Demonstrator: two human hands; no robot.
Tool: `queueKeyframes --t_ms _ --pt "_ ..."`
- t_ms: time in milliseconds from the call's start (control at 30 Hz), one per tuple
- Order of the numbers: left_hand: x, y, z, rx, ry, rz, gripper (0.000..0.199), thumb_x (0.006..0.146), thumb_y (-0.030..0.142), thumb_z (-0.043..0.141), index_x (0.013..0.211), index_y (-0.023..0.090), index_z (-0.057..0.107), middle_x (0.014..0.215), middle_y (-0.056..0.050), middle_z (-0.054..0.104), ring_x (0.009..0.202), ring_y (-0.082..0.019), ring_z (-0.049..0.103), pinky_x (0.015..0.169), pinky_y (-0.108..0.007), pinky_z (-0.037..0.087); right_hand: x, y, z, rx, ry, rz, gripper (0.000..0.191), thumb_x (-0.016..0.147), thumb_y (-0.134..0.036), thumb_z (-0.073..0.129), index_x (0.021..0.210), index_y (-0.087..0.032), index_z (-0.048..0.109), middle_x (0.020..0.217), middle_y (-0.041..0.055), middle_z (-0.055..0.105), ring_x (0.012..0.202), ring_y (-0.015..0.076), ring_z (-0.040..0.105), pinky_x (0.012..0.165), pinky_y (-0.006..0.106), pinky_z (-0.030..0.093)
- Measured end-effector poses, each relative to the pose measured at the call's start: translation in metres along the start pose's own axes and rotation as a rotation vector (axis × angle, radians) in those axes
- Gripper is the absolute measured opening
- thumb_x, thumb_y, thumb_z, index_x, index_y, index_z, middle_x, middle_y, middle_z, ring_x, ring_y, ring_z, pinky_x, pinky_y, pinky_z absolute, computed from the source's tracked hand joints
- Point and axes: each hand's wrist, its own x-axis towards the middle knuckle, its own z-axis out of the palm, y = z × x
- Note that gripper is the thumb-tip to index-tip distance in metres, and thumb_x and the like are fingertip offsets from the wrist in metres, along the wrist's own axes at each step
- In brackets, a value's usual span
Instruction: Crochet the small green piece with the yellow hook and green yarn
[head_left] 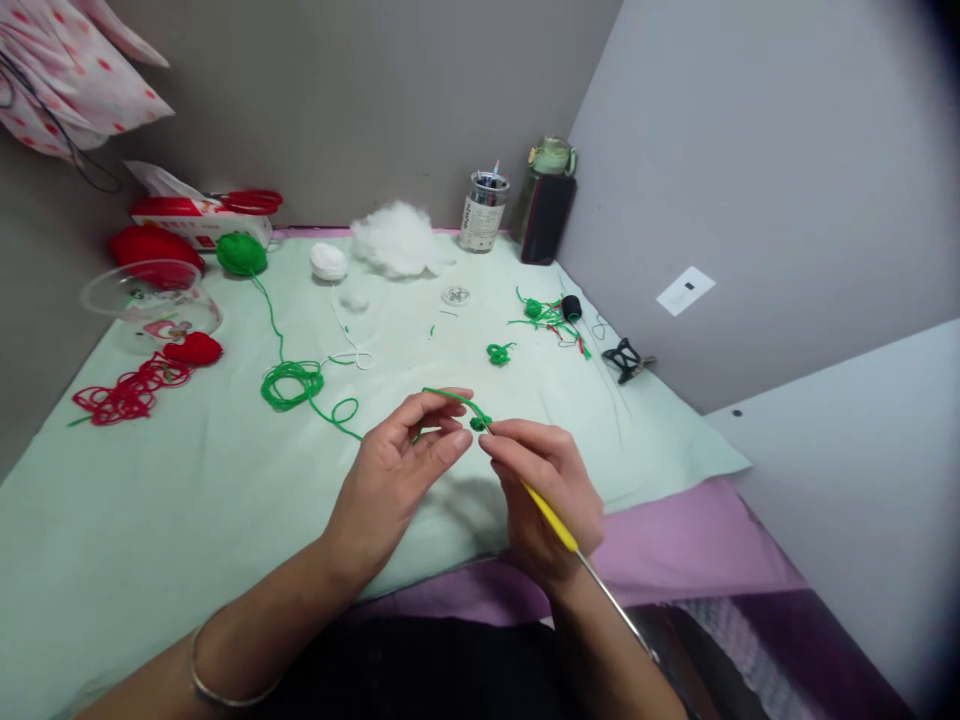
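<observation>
My right hand [551,480] grips a crochet hook by its yellow handle [553,515], and its metal shaft runs back along my forearm. At the hook's tip sits a small green crocheted piece [480,424]. My left hand [401,455] has green yarn [450,393] running over its raised index finger to that piece; its thumb is held near the other fingers. The yarn leads back left to a loose green coil [291,386] and a green yarn ball [241,255]. Another small green crocheted piece [499,354] lies beyond my hands.
At left are tangled red yarn [135,390], a clear plastic bowl [150,305], and red scissors [251,202] on a tissue box [202,228]. White yarn [328,262], stuffing [401,240], a pen jar [482,215] and a phone [548,220] stand behind. Green scraps [532,308] lie right.
</observation>
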Motion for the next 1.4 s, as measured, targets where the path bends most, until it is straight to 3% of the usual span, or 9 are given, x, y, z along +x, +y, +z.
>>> queueKeyframes --t_ms 267,667,767,867,933,1033,1167,1300,1400 --pt "0.001 0.004 0.002 0.022 0.1 -0.012 0.03 0.086 0.032 0.089 0.114 0.029 0.081 0.099 0.001 0.068 0.102 -0.017 0.063 0.095 -0.028 0.052 0.001 -0.009 -0.002 0.046 -0.033 0.011 0.044 0.099 -0.003 0.064 0.132 -0.029 0.074 0.114 0.0076 0.076 0.099 0.0194 0.076 0.081 0.033 0.067" --pt "-0.004 0.011 0.004 -0.089 0.079 -0.052 0.031 0.086 0.028 0.089 0.117 0.026 0.08 0.087 0.003 0.069 0.09 -0.013 0.065 0.091 -0.025 0.052 0.003 -0.015 0.004 0.126 0.008 0.082 0.039 0.099 0.001 0.061 0.124 -0.024 0.075 0.108 0.0064 0.075 0.093 0.0161 0.075 0.072 0.026 0.066" --pt "-0.007 0.014 0.006 -0.175 0.064 -0.105 0.043 0.084 0.028 0.092 0.124 0.025 0.077 0.088 0.003 0.069 0.09 -0.012 0.064 0.087 -0.023 0.051 -0.004 -0.01 0.006 -0.06 0.014 -0.057 0.043 0.097 0.001 0.064 0.129 -0.025 0.076 0.109 0.0066 0.074 0.098 0.0176 0.075 0.081 0.028 0.067" --pt "-0.007 0.016 0.004 -0.369 -0.003 -0.281 0.051 0.081 0.031 0.094 0.128 0.02 0.077 0.078 0.005 0.064 0.066 -0.006 0.052 0.073 -0.021 0.05 -0.007 -0.006 0.005 -0.163 -0.006 -0.174 0.047 0.098 -0.001 0.065 0.136 -0.026 0.073 0.113 0.0082 0.075 0.105 0.0209 0.075 0.085 0.032 0.067" --pt "-0.005 0.017 0.001 -0.471 -0.051 -0.384 0.047 0.082 0.029 0.093 0.125 0.016 0.079 0.062 0.01 0.051 0.053 -0.003 0.035 0.068 -0.021 0.049 -0.004 -0.006 0.003 -0.028 -0.009 -0.07 0.042 0.1 -0.004 0.061 0.134 -0.027 0.073 0.108 0.0074 0.076 0.098 0.0204 0.075 0.079 0.033 0.066" --pt "-0.003 0.019 -0.001 -0.47 -0.044 -0.369 0.038 0.084 0.024 0.091 0.119 0.016 0.082 0.062 0.011 0.045 0.048 -0.001 0.026 0.064 -0.02 0.05 0.004 -0.007 -0.002 0.282 0.037 0.21 0.028 0.104 -0.011 0.057 0.118 -0.025 0.077 0.094 0.0048 0.074 0.082 0.0185 0.072 0.07 0.033 0.062" --pt "-0.005 0.018 0.002 -0.329 -0.053 -0.26 0.035 0.081 0.027 0.093 0.114 0.023 0.084 0.083 0.006 0.06 0.05 -0.001 0.038 0.062 -0.022 0.051 0.013 -0.007 -0.001 0.514 0.066 0.353 0.021 0.106 -0.018 0.06 0.108 -0.026 0.079 0.093 0.0037 0.074 0.075 0.0162 0.069 0.067 0.032 0.06" --pt "-0.007 0.014 0.005 -0.195 -0.034 -0.198 0.033 0.083 0.032 0.091 0.114 0.026 0.085 0.093 0.001 0.067 0.068 -0.008 0.063 0.062 -0.022 0.049 0.011 -0.008 0.003 0.437 0.009 0.285 0.024 0.104 -0.014 0.061 0.111 -0.027 0.08 0.103 0.0048 0.08 0.09 0.0181 0.075 0.077 0.032 0.064" --pt "-0.006 0.012 0.006 -0.19 -0.003 -0.18 0.037 0.081 0.031 0.094 0.117 0.027 0.085 0.091 0.001 0.068 0.068 -0.008 0.062 0.065 -0.021 0.05 0.004 -0.008 0.006 0.298 0.002 0.23 0.031 0.102 -0.009 0.061 0.118 -0.029 0.079 0.102 0.0041 0.079 0.09 0.018 0.076 0.076 0.032 0.066"
